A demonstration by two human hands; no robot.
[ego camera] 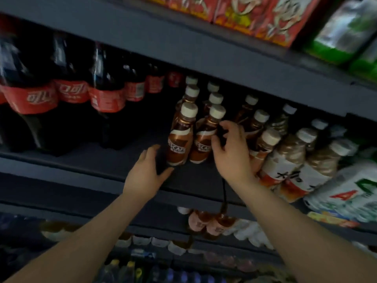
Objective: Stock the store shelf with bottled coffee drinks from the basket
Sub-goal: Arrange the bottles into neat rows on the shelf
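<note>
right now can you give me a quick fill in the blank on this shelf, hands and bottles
1. The coffee bottles have caps coloured ____.
2. The cola bottles stand to the ____ of the coffee bottles.
3. The labels on the cola bottles are ____.
4. The right hand curls its fingers beside the front bottle of the ____ coffee row from the left.

Missing words: white; left; red; second
</note>
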